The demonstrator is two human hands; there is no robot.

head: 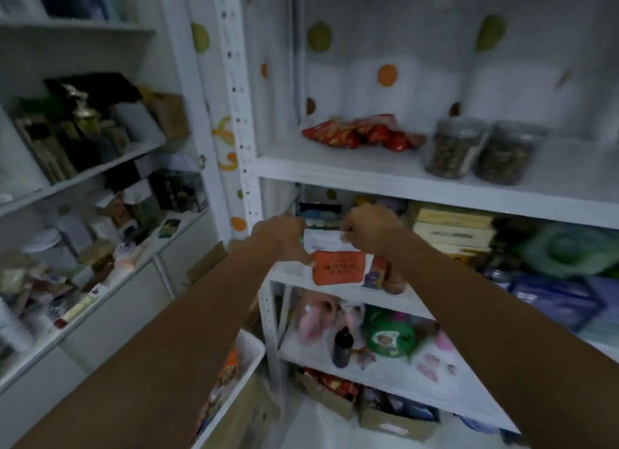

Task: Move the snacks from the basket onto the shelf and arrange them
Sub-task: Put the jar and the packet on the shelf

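Both my arms reach into the second level of the white shelf (pixel 385 184). My left hand (pixel 279 235) and my right hand (pixel 370 230) grip the two upper corners of a white and orange snack packet (pixel 336 264), which stands upright at that level's left end. A white basket (pixel 249 354) with colourful snack packs sits low beneath my left forearm. Red snack packets (pixel 358 135) lie on the level above. The picture is blurred.
Two clear jars (pixel 482 150) stand on the upper level right of the red packets. Yellow boxes (pixel 452 229) and blue and green bags (pixel 562 274) fill the right of the second level. A cluttered white cabinet (pixel 100 180) stands to the left. Lower levels hold toys and cardboard boxes.
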